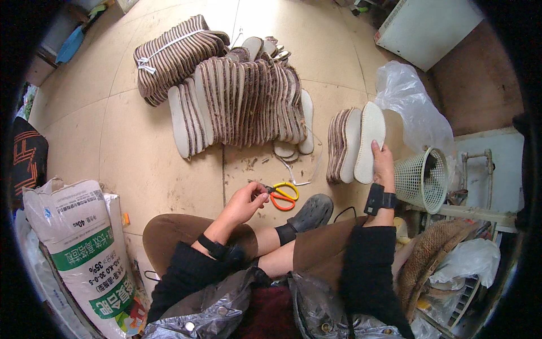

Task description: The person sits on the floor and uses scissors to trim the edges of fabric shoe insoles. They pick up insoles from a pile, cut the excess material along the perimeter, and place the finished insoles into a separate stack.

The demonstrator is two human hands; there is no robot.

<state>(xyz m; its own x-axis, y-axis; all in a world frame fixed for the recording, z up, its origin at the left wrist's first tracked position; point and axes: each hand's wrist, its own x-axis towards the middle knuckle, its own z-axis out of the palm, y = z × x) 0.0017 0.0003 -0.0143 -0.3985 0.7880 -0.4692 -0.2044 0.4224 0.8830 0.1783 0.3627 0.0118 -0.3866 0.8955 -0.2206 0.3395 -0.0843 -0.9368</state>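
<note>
My right hand [383, 164] is closed on a pale insole [371, 133] with a stitched edge, thumb on its face. It stands at the right end of a short row of upright insoles [340, 144]. Closed around the blade end of a pair of scissors [284, 195] is my left hand [248, 202]; the yellow and orange handles point right, and the blades are mostly hidden by the fingers. Ahead on the floor, a long row of insoles with brown fuzzy sides [248, 101] stands on edge. Behind it to the left lies a bundle of insoles [175, 59] tied with white string.
A white mesh basket [415, 175] lies tilted at right, with a clear plastic bag [409, 99] behind it. White string [299, 182] and brown scraps [248, 164] litter the tiled floor. A large printed sack [79, 243] stands at left. My shoe [313, 217] is near the scissors.
</note>
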